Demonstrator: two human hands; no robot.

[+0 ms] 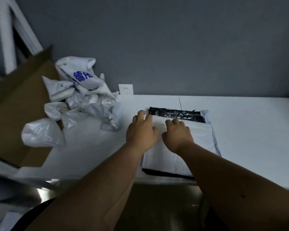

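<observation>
**Ops:** Head view: white poly mailer (202, 135) lies flat on the table (249, 130), near edge at the table's front edge, mouth toward the wall. Its black flap (177, 114) lies open along the far end, shiny and crinkled.

**Eng:** Grips?

**Ops:** The left grip (141, 132) is palm down on the mailer's far left corner. Fingers are fairly straight and spread, tips touching the flap's left end. It holds nothing, just presses. The right grip (177, 133) is just beside it, on the mailer below the flap. Its fingers are bent at the knuckles and the tips are hidden. I can't tell whether it pinches the edge or only presses.

**Eng:** Step?

**Ops:** My read: sealing. Flap not yet folded over.

**Eng:** How would you run it?

**Ops:** I'd flatten the body first and push the air toward the mouth. Pin the mailer with one grip so it doesn't skate on the smooth table. Fold the flap square along the mouth line, then press from the left end to the right in one sweep. The flap is wrinkled, so I'd tension it before it lands. A stuck crease likely won't come out.

**Eng:** Clutter?

**Ops:** A pile of white courier bags (83, 97) sits at the table's left end, partly over a cardboard box (20, 105), apart from the mailer. A wall socket (125, 89) is behind. None of it looks in the way.
</observation>
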